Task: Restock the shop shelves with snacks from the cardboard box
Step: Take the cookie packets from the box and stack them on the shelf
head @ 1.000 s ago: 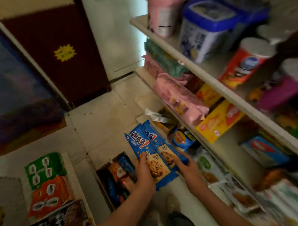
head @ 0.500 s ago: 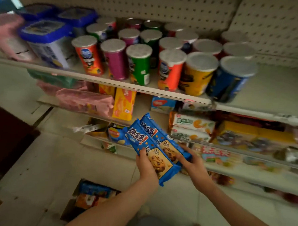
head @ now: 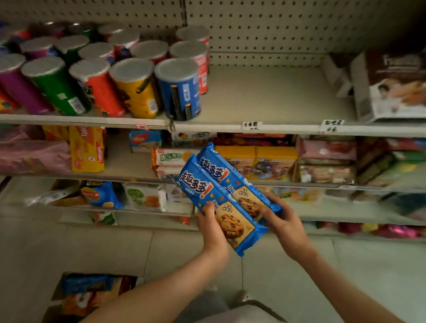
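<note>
Head view: left hand point(head: 212, 230) and right hand point(head: 284, 222) both curl round two cookie packs point(head: 213, 183); overlapped packs may slide apart, drop

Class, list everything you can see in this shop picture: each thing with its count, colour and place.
cookie packs: two, blue, held before the shelves
crisp tubes: many, mixed colours, top shelf left
large box: one, brown and white, top shelf right
crisp bag: one, blue, lower shelf left
cardboard box: one, brown, floor at lower left
left hand: one, grips the nearer pack
right hand: one, grips the farther pack
</note>
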